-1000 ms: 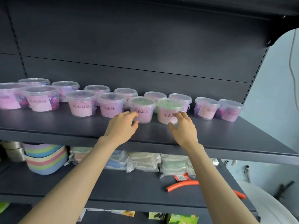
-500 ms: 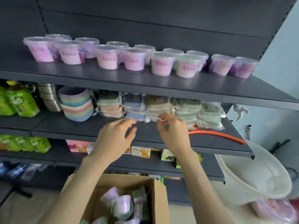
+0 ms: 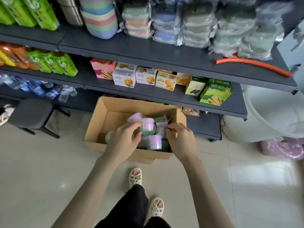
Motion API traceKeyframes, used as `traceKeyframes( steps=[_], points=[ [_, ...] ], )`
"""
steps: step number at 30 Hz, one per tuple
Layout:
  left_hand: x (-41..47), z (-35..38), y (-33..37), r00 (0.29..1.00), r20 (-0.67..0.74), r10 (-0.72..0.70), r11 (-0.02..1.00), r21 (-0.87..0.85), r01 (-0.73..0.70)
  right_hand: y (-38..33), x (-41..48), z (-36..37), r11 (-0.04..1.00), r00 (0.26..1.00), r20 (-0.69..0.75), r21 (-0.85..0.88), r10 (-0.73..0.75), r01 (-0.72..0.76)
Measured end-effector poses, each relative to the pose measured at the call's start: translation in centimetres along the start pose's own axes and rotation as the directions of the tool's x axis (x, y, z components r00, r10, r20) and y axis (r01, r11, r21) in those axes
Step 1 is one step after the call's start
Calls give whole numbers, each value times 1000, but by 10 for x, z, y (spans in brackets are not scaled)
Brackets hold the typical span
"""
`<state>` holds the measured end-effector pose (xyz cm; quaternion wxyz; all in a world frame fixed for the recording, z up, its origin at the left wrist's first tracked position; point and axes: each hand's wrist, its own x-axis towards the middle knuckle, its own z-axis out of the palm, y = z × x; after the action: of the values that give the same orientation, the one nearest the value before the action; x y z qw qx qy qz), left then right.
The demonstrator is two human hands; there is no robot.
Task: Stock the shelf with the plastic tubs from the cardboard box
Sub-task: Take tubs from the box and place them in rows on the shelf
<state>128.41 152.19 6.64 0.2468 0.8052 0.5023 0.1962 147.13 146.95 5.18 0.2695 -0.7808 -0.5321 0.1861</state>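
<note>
The open cardboard box (image 3: 105, 122) stands on the floor in front of the shelving, with several plastic tubs in it, pink-labelled and green. One pink-labelled tub (image 3: 148, 124) lies on top and another (image 3: 155, 142) lies nearer to me. My left hand (image 3: 123, 140) hovers over the box's left half, its loosely bent fingers and thumb reaching toward the top tub. Over the right half is my right hand (image 3: 180, 139), fingertips bent down at the tubs by the box's right wall. Neither hand plainly holds a tub. The shelf with the stocked tubs is out of view.
Dark shelves (image 3: 164, 51) rise behind the box, holding biscuit boxes (image 3: 125, 77), wrapped containers (image 3: 194, 22), green packs (image 3: 49, 63) and an orange hose (image 3: 253, 64). A black stool (image 3: 31, 112) stands left. A white basin (image 3: 271, 112) stands right. My feet (image 3: 135, 176) are on the tiled floor.
My view has dropped from the top shelf's row of tubs down to the floor. Both hands have come down from that shelf and now reach into the cardboard box.
</note>
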Motion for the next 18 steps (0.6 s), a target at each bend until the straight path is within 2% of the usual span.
traceKeyframes(
  steps=[8,13,18],
  points=[
    [21,-29,-113,991,45,-129,986,-97,133,-58,33,94,999,992,116,-14,51,-50],
    [54,-33,-208,959,193,-210,966,-111,234,-87,67,179,979,960,197,7,199,-205],
    [85,-9,-278,897,341,-281,936,-108,334,-86,96,248,943,912,259,18,318,-334]
  ],
)
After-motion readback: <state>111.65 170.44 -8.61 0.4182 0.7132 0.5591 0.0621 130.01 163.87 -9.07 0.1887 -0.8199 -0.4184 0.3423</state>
